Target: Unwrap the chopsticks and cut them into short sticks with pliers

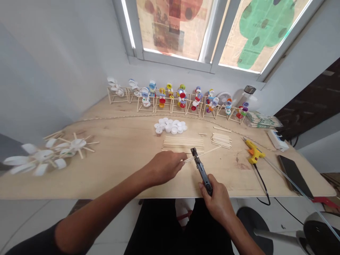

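Observation:
Near the front middle of the table, my left hand (166, 166) pinches one end of a thin wooden stick (212, 151), which slants up to the right. The stick crosses the head of dark grey pliers (202, 171). My right hand (219, 198) is wrapped round the handles of these pliers at the table edge. Whether the jaws bite on the stick I cannot tell. Just beyond lie a row of long wooden sticks (183, 142) and a pile of shorter cut sticks (221, 140). White bottle caps (171, 125) are heaped behind the long sticks.
Small stick frames with coloured caps (182, 101) line the wall. At left lie white wheel-like pieces (44, 156). A yellow glue gun (254, 151), its cord over the front edge, a phone (294, 175) and a power strip (277, 140) are at right.

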The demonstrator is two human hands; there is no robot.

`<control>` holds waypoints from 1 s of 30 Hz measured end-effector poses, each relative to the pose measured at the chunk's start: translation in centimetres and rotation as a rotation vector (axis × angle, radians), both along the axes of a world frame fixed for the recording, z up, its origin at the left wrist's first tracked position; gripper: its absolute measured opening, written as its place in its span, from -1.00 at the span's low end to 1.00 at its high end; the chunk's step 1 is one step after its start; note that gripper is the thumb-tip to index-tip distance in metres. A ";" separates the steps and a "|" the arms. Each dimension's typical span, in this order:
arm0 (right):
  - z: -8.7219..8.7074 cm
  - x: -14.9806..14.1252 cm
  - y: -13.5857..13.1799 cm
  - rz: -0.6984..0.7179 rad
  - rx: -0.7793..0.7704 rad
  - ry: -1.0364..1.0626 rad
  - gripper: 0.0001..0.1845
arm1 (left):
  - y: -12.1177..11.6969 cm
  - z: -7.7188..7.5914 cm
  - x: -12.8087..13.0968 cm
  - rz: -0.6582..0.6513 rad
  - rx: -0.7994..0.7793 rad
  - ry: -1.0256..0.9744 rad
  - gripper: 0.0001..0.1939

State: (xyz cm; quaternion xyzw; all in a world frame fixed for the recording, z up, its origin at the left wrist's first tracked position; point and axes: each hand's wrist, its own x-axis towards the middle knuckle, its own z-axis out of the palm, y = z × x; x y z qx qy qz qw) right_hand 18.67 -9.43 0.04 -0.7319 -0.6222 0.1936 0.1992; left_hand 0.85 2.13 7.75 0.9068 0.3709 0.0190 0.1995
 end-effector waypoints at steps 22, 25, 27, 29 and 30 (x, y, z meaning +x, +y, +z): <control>1.4 -0.3 -0.5 -0.019 -0.057 0.413 -0.81 | -2.5 -6.0 3.6 0.171 0.879 -0.265 -0.85; 1.4 -0.6 -0.6 -0.038 -0.077 0.473 -0.81 | -2.5 -5.8 3.8 0.180 0.893 -0.258 -0.84; 1.4 -0.8 -0.5 -0.048 -0.072 0.464 -0.81 | -2.7 -5.5 4.1 0.213 0.875 -0.236 -0.86; 1.3 -0.8 -0.5 -0.053 -0.068 0.448 -0.81 | -3.0 -5.3 4.3 0.237 0.851 -0.215 -0.87; 1.3 -0.8 -0.5 -0.053 -0.070 0.447 -0.81 | -3.1 -5.2 4.4 0.246 0.841 -0.209 -0.88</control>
